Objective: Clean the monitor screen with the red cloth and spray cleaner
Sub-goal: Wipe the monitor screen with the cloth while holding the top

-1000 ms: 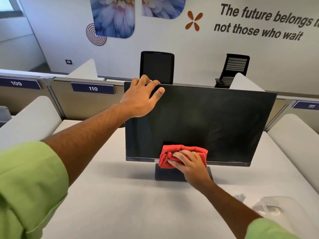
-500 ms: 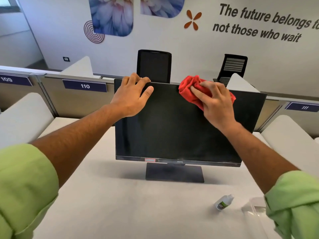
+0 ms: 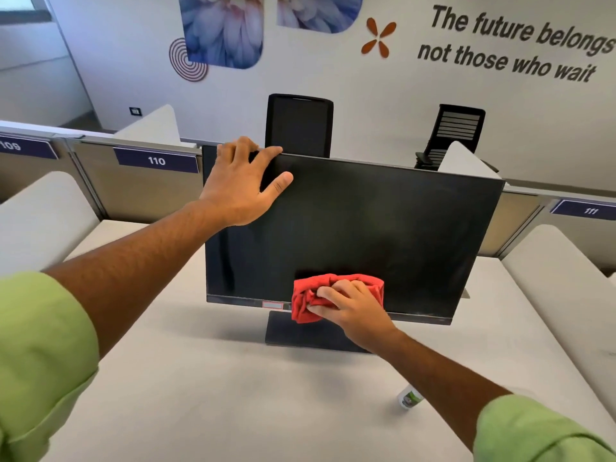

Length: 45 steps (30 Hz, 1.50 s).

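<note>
A black monitor [image 3: 383, 228] stands on its base in the middle of the white desk [image 3: 216, 395]. My left hand [image 3: 243, 185] grips the monitor's top left corner, fingers over the top edge and thumb on the screen. My right hand [image 3: 353, 308] presses the bunched red cloth [image 3: 310, 295] against the lower middle of the screen, at the bottom bezel. A small white spray bottle [image 3: 410, 397] lies on the desk at the right, partly hidden behind my right forearm.
Padded white dividers [image 3: 560, 288] flank the desk on both sides. A low partition with number plates 110 [image 3: 156, 160] and 111 runs behind the monitor. Two black office chairs [image 3: 300, 125] stand beyond it by the wall.
My right hand swept the red cloth from the screen's top edge down to the bottom bezel. My left hand stayed on the top left corner.
</note>
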Each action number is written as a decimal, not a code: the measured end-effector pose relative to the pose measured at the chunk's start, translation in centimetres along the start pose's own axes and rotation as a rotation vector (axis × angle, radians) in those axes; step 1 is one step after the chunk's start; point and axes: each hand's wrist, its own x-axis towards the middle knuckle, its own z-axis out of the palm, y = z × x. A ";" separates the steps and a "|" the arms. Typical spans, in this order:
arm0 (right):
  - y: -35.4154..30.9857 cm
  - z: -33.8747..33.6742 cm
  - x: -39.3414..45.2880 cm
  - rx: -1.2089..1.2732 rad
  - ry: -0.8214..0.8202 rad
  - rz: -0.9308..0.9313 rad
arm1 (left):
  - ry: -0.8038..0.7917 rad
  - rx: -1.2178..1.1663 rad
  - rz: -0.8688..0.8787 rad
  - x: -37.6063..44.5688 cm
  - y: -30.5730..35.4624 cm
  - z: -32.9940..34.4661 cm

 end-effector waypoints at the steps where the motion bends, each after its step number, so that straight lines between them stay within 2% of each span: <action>1: 0.2 -0.3 0.3 -0.009 -0.016 -0.027 | 0.004 0.040 0.002 -0.1 0.4 0.1; 4: 2.4 -2.0 1.1 -0.109 0.057 -0.038 | 0.000 0.063 -0.031 -0.2 3.0 0.9; 9: 9.9 -7.9 3.9 -0.163 0.326 0.213 | 0.009 0.060 -0.117 0.3 5.8 1.9; 13: 15.5 -12.1 5.1 -0.213 0.390 0.363 | 0.021 0.099 -0.105 0.4 5.6 2.2; 16: 15.9 -12.3 5.0 -0.205 0.425 0.432 | 0.012 0.099 -0.103 0.4 5.6 2.4; 19: 13.5 -10.1 4.2 -0.193 0.477 0.458 | 0.004 0.076 -0.115 0.4 5.6 2.4; 23: 8.5 -5.4 1.0 -0.129 0.426 0.352 | -0.010 0.046 -0.111 0.3 5.5 2.3; 28: 2.9 0.1 -3.6 -0.026 0.160 0.121 | -0.010 -0.002 -0.124 0.4 5.5 2.1; 30: 2.3 0.7 -4.3 0.015 0.074 0.071 | -0.012 -0.030 -0.132 0.4 5.5 1.9; 34: 4.2 -0.7 -3.7 -0.014 0.019 -0.031 | -0.038 -0.066 -0.155 0.3 5.6 1.1; 36: 6.1 -2.2 -3.2 -0.068 0.088 0.011 | -0.053 -0.060 -0.154 0.2 5.7 0.8; 41: 13.7 -8.1 -0.8 -0.136 0.321 0.254 | -0.095 -0.045 -0.134 0.2 5.5 0.5; 45: 19.5 -12.7 0.5 -0.172 0.363 0.422 | -0.096 -0.026 -0.132 0.3 5.6 0.6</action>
